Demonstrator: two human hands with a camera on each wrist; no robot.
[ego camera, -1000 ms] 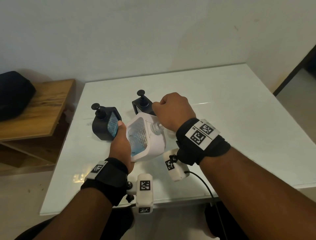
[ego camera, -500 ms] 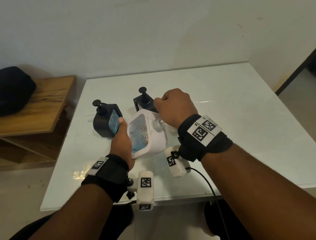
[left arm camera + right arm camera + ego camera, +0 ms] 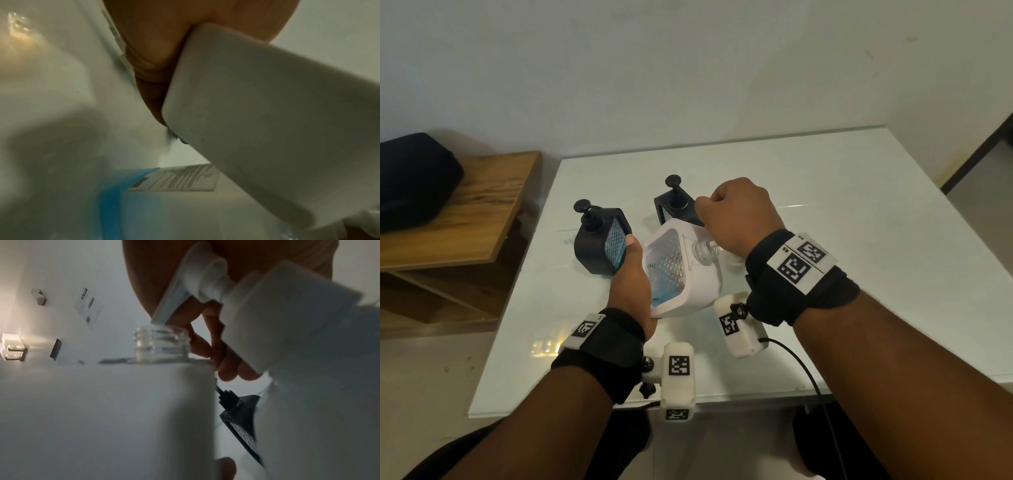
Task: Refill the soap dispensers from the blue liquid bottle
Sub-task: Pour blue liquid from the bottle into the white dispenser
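Note:
My left hand (image 3: pixel 628 274) grips a white soap dispenser (image 3: pixel 688 274) from its left side, tilted above the table; a little blue liquid (image 3: pixel 664 296) lies in its low corner. My right hand (image 3: pixel 739 216) is curled round the white pump head (image 3: pixel 205 272), lifted clear, with its tube still in the clear threaded neck (image 3: pixel 162 344). In the left wrist view the palm (image 3: pixel 160 48) presses the dispenser's white wall (image 3: pixel 267 129). A blurred blue labelled bottle (image 3: pixel 123 191) shows below it. Two black dispensers (image 3: pixel 601 243) (image 3: pixel 676 205) stand behind.
The white glass table (image 3: pixel 859 240) stretches to the right and back. A wooden shelf (image 3: pixel 465 212) with a black bag (image 3: pixel 410 178) stands at the left. A black cable (image 3: pixel 811 373) runs from my right wrist camera over the table's front edge.
My right hand has risen slightly up and to the right with the pump head. The left hand holds the white dispenser in much the same tilted place.

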